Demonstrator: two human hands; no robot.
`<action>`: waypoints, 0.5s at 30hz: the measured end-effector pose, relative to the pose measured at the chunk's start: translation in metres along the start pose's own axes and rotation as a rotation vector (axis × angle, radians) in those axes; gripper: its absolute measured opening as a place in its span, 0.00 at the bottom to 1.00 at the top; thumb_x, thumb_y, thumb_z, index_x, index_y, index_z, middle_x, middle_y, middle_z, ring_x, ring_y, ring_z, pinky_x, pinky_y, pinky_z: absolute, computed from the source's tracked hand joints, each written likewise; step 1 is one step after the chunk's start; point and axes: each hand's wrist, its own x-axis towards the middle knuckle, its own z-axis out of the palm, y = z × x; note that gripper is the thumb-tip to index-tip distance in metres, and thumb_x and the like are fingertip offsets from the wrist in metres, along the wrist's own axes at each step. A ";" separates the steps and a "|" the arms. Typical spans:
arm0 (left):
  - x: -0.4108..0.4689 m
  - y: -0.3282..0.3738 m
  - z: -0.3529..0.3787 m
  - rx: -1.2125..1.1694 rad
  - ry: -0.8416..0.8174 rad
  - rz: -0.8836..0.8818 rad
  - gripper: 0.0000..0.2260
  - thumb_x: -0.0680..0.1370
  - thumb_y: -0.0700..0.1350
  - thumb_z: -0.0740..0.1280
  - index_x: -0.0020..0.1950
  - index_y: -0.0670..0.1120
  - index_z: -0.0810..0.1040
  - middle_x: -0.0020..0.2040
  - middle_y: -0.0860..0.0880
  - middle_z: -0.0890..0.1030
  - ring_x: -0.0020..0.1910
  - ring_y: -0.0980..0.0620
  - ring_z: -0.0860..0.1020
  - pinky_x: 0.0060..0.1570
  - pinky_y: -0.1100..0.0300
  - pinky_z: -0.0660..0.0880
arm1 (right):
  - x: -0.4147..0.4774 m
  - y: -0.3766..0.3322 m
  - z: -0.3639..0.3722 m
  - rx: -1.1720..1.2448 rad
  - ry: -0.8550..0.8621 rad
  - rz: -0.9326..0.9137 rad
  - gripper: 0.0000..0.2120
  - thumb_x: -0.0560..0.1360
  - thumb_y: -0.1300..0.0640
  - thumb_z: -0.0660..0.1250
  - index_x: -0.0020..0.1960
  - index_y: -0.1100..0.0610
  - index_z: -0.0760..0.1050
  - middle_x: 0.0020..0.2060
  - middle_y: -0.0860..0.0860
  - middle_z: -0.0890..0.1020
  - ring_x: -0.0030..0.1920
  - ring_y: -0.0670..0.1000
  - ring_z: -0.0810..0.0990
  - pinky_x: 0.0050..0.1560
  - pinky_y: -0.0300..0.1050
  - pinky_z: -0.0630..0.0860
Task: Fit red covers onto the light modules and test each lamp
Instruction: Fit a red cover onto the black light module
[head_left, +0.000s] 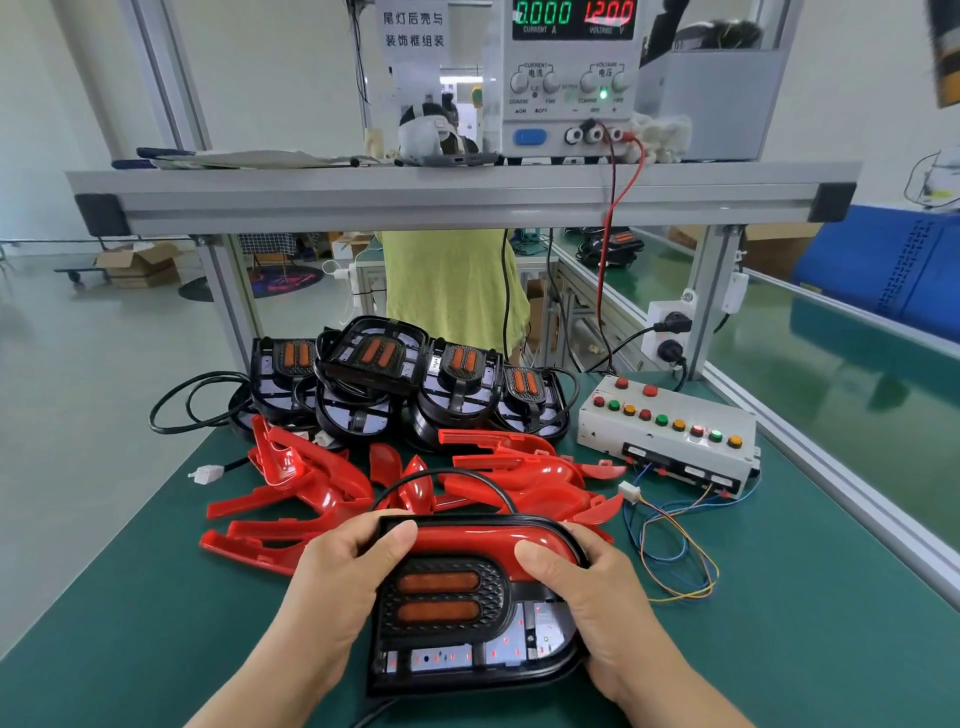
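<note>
A black light module (457, 644) with two amber lenses lies in front of me over the green mat. A red cover (467, 540) sits along its far edge. My left hand (332, 582) grips the module's left side, thumb pressing on the cover. My right hand (587, 597) grips the right side, thumb on the cover's right end. Several loose red covers (306, 488) lie in a pile behind. Several more black modules (405, 379) are stacked at the back. The module's black cable (447, 475) loops over the pile.
A white test box (670, 431) with coloured buttons stands at the right, coloured wires (670, 566) trailing to a white connector (629, 490). A power supply (569, 73) sits on the aluminium shelf (415, 197) overhead. A person in a green shirt (447, 286) stands beyond the bench.
</note>
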 end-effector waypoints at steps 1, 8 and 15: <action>0.001 0.000 -0.002 0.029 -0.018 -0.002 0.08 0.79 0.45 0.67 0.49 0.53 0.86 0.48 0.46 0.87 0.48 0.48 0.85 0.41 0.63 0.81 | 0.000 0.000 0.000 -0.002 0.003 -0.004 0.24 0.53 0.48 0.83 0.48 0.51 0.85 0.47 0.59 0.87 0.48 0.62 0.86 0.51 0.55 0.82; 0.014 0.019 -0.015 0.235 0.031 0.044 0.17 0.67 0.67 0.67 0.49 0.62 0.84 0.50 0.65 0.84 0.52 0.67 0.79 0.54 0.60 0.73 | -0.002 0.004 0.001 0.010 0.009 0.004 0.26 0.57 0.48 0.84 0.52 0.57 0.83 0.50 0.60 0.86 0.51 0.62 0.85 0.52 0.52 0.82; 0.040 0.057 0.001 0.540 0.067 0.270 0.04 0.77 0.59 0.66 0.47 0.63 0.79 0.44 0.76 0.78 0.47 0.77 0.75 0.45 0.71 0.68 | -0.003 0.001 0.000 0.090 -0.041 0.042 0.16 0.61 0.55 0.79 0.48 0.55 0.85 0.50 0.61 0.86 0.49 0.61 0.86 0.46 0.47 0.82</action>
